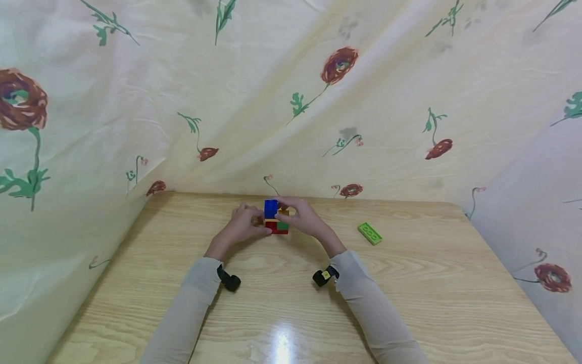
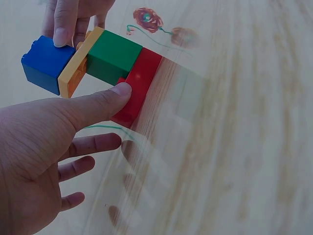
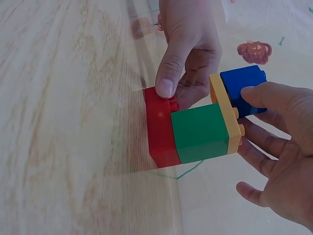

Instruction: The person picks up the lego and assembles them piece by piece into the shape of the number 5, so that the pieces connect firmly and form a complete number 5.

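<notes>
A small stack of toy building bricks stands near the table's back edge. At its base is a red brick (image 3: 161, 132), with a green brick (image 3: 200, 132) on one end of it. Across the green one lies a thin yellow-orange plate (image 2: 80, 63), and a blue brick (image 2: 46, 66) sits on the plate's other end. My left hand (image 1: 241, 225) grips the red brick, its thumb on the near face and the other fingers behind. With thumb and fingers, my right hand (image 1: 303, 218) pinches the blue brick from the right.
A light green studded brick (image 1: 370, 233) lies on the wooden table (image 1: 409, 283), right of the hands. Flower-patterned cloth (image 1: 254, 91) hangs behind the table and along both sides.
</notes>
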Action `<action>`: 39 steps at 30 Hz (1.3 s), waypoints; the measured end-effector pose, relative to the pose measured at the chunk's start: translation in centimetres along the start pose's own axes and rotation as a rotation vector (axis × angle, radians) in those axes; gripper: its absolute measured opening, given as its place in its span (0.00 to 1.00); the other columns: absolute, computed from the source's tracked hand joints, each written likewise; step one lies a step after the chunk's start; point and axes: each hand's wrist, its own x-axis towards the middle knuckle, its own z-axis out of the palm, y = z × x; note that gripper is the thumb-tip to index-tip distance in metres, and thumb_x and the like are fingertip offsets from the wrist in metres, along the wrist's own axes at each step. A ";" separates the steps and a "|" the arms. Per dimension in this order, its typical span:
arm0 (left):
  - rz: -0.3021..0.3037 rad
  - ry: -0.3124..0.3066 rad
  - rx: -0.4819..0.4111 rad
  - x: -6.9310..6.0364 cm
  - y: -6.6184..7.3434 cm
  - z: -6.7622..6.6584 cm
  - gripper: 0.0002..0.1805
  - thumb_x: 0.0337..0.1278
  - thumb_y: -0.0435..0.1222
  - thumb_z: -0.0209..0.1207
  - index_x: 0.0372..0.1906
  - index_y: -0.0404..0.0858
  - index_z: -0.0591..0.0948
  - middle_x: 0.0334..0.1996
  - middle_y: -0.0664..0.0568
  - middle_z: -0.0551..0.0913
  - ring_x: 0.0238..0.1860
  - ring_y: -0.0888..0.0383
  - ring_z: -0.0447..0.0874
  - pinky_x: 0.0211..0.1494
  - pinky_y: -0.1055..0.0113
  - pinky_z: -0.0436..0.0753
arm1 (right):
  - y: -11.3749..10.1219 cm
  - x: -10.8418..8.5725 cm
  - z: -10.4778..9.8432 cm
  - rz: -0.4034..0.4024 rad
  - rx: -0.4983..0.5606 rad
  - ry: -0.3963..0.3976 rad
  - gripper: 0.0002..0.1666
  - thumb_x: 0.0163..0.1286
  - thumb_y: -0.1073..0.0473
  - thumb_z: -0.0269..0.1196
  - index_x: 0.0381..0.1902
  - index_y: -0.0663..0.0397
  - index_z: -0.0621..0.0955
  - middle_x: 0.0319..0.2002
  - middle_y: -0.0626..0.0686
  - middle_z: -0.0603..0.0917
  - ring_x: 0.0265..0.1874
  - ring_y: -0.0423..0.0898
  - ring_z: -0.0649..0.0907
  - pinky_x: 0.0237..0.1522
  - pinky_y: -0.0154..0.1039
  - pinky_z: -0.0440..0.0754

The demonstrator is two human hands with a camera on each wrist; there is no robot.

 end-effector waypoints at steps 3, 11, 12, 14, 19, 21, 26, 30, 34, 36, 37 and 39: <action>-0.001 -0.002 -0.001 -0.1 0.1 -0.1 0.14 0.56 0.48 0.73 0.33 0.43 0.83 0.34 0.54 0.83 0.47 0.51 0.66 0.60 0.47 0.60 | 0.0 0.0 0.0 -0.007 0.002 0.000 0.25 0.73 0.62 0.65 0.66 0.56 0.78 0.53 0.58 0.87 0.52 0.53 0.83 0.60 0.55 0.79; -0.003 -0.007 -0.005 -0.1 0.2 -0.1 0.14 0.56 0.48 0.73 0.32 0.44 0.83 0.34 0.54 0.83 0.47 0.51 0.66 0.59 0.48 0.59 | 0.1 0.0 0.0 0.001 0.017 0.000 0.24 0.73 0.62 0.64 0.66 0.55 0.79 0.53 0.57 0.87 0.52 0.53 0.82 0.60 0.57 0.78; -0.003 -0.007 -0.004 -0.1 0.2 -0.1 0.14 0.56 0.48 0.73 0.32 0.44 0.83 0.34 0.54 0.83 0.47 0.51 0.66 0.59 0.49 0.59 | 0.1 0.0 0.0 0.004 0.018 0.000 0.24 0.73 0.62 0.64 0.66 0.55 0.79 0.53 0.57 0.87 0.52 0.53 0.82 0.60 0.57 0.78; -0.002 -0.008 -0.004 -0.1 0.2 0.0 0.14 0.56 0.48 0.73 0.32 0.44 0.83 0.33 0.54 0.83 0.46 0.51 0.66 0.58 0.49 0.59 | 0.1 0.0 -0.1 0.008 0.021 0.000 0.24 0.73 0.62 0.64 0.66 0.55 0.79 0.53 0.57 0.87 0.52 0.53 0.82 0.60 0.57 0.78; -0.002 -0.007 -0.003 0.0 0.1 0.0 0.14 0.56 0.48 0.73 0.32 0.44 0.83 0.33 0.55 0.83 0.46 0.51 0.65 0.58 0.50 0.59 | 0.1 0.0 -0.1 0.010 0.020 -0.002 0.24 0.74 0.62 0.64 0.67 0.55 0.78 0.53 0.57 0.87 0.53 0.53 0.82 0.60 0.56 0.78; -0.002 -0.005 -0.004 0.0 0.1 0.0 0.14 0.56 0.48 0.73 0.32 0.44 0.83 0.34 0.54 0.83 0.46 0.51 0.65 0.58 0.49 0.59 | 0.1 -0.1 -0.1 0.005 0.019 -0.004 0.24 0.74 0.62 0.64 0.67 0.56 0.78 0.54 0.57 0.87 0.53 0.53 0.82 0.60 0.56 0.78; 0.004 -0.004 -0.005 -0.1 0.1 -0.1 0.14 0.56 0.48 0.73 0.32 0.44 0.83 0.34 0.54 0.83 0.46 0.51 0.65 0.58 0.48 0.59 | 0.1 0.0 -0.1 -0.014 0.012 -0.009 0.24 0.74 0.63 0.63 0.66 0.57 0.78 0.53 0.58 0.87 0.51 0.52 0.82 0.59 0.56 0.78; 0.008 -0.003 -0.004 -0.1 0.1 -0.1 0.14 0.56 0.48 0.73 0.32 0.44 0.83 0.33 0.54 0.83 0.46 0.51 0.66 0.57 0.48 0.59 | 0.1 0.0 -0.1 -0.017 0.013 -0.011 0.24 0.74 0.63 0.63 0.66 0.56 0.78 0.52 0.57 0.87 0.50 0.52 0.82 0.59 0.56 0.78; 0.006 -0.003 -0.002 -0.1 0.2 -0.1 0.14 0.56 0.48 0.73 0.31 0.44 0.83 0.33 0.54 0.83 0.46 0.51 0.66 0.57 0.49 0.59 | 0.2 0.0 -0.1 -0.023 0.018 -0.011 0.24 0.74 0.63 0.64 0.66 0.56 0.78 0.53 0.58 0.87 0.51 0.53 0.82 0.59 0.56 0.78; 0.004 -0.003 -0.001 -0.1 0.2 -0.1 0.14 0.56 0.48 0.73 0.31 0.44 0.83 0.33 0.54 0.83 0.46 0.51 0.66 0.57 0.49 0.59 | 0.2 0.1 -0.1 -0.024 0.018 -0.011 0.24 0.73 0.63 0.64 0.66 0.56 0.79 0.53 0.58 0.87 0.52 0.53 0.82 0.60 0.56 0.78; 0.003 -0.003 -0.001 -0.1 0.2 -0.1 0.14 0.56 0.48 0.73 0.31 0.44 0.83 0.33 0.54 0.83 0.46 0.51 0.66 0.57 0.49 0.59 | 0.2 0.1 -0.1 -0.024 0.018 -0.011 0.24 0.73 0.63 0.64 0.66 0.56 0.79 0.53 0.58 0.87 0.52 0.53 0.82 0.60 0.57 0.78; 0.002 -0.003 0.000 -0.1 0.2 -0.1 0.14 0.56 0.48 0.73 0.31 0.44 0.83 0.33 0.54 0.83 0.46 0.51 0.66 0.57 0.49 0.59 | 0.2 0.1 -0.1 -0.021 0.017 -0.010 0.23 0.73 0.63 0.64 0.65 0.56 0.79 0.53 0.58 0.87 0.52 0.53 0.82 0.60 0.56 0.78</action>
